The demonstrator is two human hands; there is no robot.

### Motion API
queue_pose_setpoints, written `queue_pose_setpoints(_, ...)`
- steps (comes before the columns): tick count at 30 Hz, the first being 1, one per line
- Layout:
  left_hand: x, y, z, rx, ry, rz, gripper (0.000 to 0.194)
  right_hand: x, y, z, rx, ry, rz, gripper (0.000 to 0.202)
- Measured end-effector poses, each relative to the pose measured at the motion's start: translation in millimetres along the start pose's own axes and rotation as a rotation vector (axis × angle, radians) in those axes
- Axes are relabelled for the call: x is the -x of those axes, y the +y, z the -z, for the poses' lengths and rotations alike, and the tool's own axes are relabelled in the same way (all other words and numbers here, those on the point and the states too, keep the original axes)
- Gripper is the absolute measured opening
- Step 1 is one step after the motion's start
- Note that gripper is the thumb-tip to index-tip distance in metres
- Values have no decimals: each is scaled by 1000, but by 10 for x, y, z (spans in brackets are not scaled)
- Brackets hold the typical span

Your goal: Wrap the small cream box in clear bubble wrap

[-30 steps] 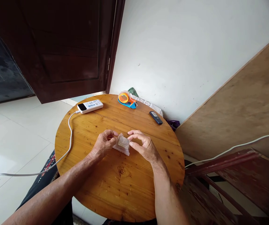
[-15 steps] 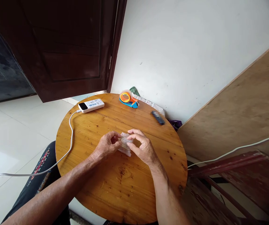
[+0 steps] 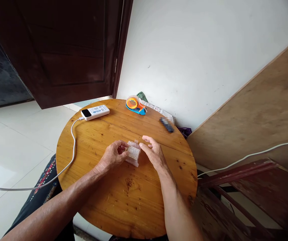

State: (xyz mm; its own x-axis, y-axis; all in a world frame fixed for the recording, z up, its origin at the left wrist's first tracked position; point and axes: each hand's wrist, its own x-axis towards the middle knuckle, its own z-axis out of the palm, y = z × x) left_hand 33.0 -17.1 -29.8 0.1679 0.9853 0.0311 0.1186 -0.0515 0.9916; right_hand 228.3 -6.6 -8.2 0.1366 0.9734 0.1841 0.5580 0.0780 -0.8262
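Observation:
Near the middle of the round wooden table is a small package in clear bubble wrap, with a pale printed label showing through. My left hand pinches its left edge between thumb and fingers. Just right of the package, my right hand holds nothing, its thumb and fingers apart. The right thumb tip is close to the upper right edge of the package; whether it touches cannot be made out.
A white power bank with a cable lies at the back left. An orange and blue tape dispenser and a blurred dark object lie along the back edge, near the white wall.
My right hand has drawn back to the right off the package, uncovering more of the label. The left hand keeps its pinch. The whole view has shifted slightly.

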Motion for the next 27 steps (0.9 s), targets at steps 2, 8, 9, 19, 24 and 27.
queue_pose_setpoints(2, 1, -3, 1, -16, 10, -9, 21, -38, 32, -53, -12, -12, -14, 36)
queue_pose_setpoints(8, -8, -35, -10, -12, 6, -25, 20, -143, 211, -147, 176, 150, 57, 44)
queue_pose_setpoints(9, -10, -40, -14, -8, 6, -27, 20, -151, 224, -162, 195, 162, 34, 44)
queue_pose_setpoints(19, 2, 14, -9, -8, -26, 2, 19, -93, -42, -239, -110, 56, 82, 16)
queue_pose_setpoints(24, 5, 31, -12, 18, -33, 7, 23, 20, -219, -167, -119, 43, 151, 10)
queue_pose_setpoints(27, 5, 13, -14, 45, -50, -11, 30, 103, -288, -117, -89, -7, 208, 10)
